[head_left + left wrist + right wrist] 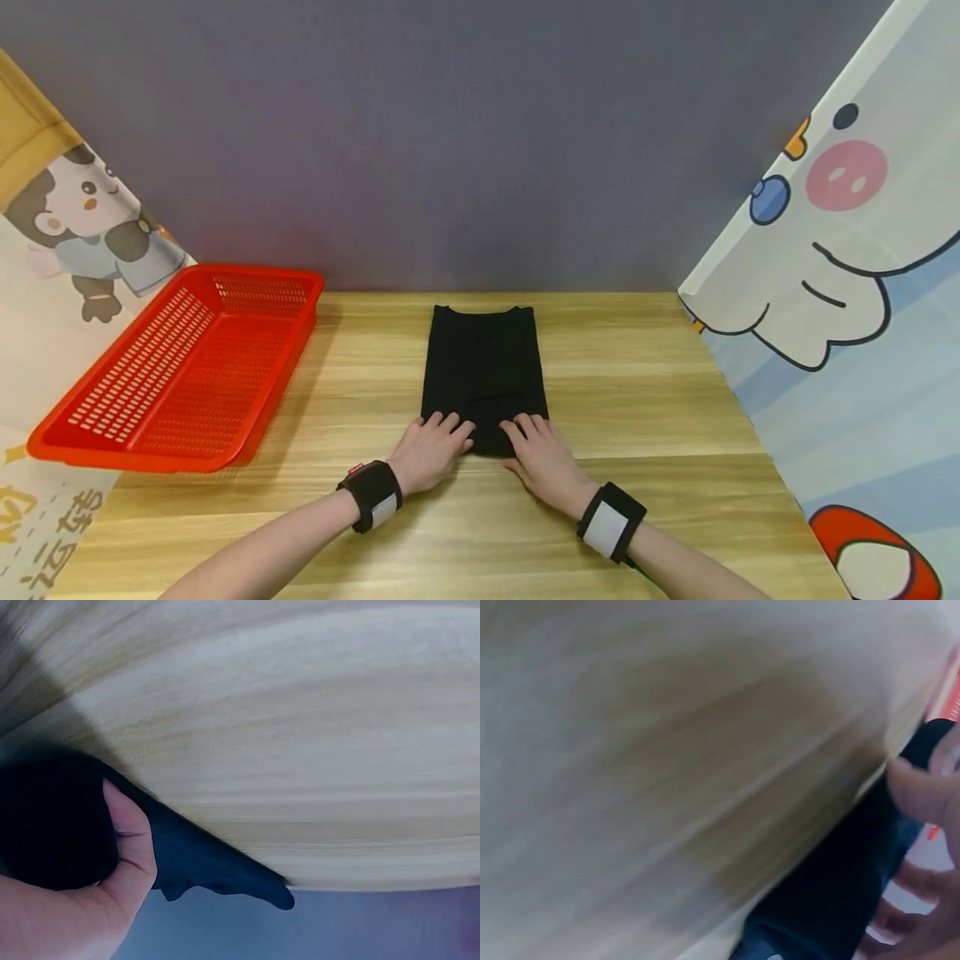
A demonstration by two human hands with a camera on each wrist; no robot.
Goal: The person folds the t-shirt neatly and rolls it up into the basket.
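Note:
A folded black shirt (483,354) lies in the middle of the table in the head view, its far edge dipping between two corners like a neckline. A crease crosses its lower part. My left hand (431,450) grips the near left corner; in the left wrist view the thumb (129,825) bends over the dark cloth (202,851), which hides the fingertips. At the near right corner my right hand (546,462) holds the fabric. Its thumb (922,791) lies at the cloth's edge in the right wrist view, with fingers (922,885) on the other side.
An orange-red plastic basket (258,408) with slotted sides stands at the left of the wooden table (637,375). A grey wall (487,150) rises behind the table. Printed cartoon panels flank both sides, including a pig panel (847,275) at the right.

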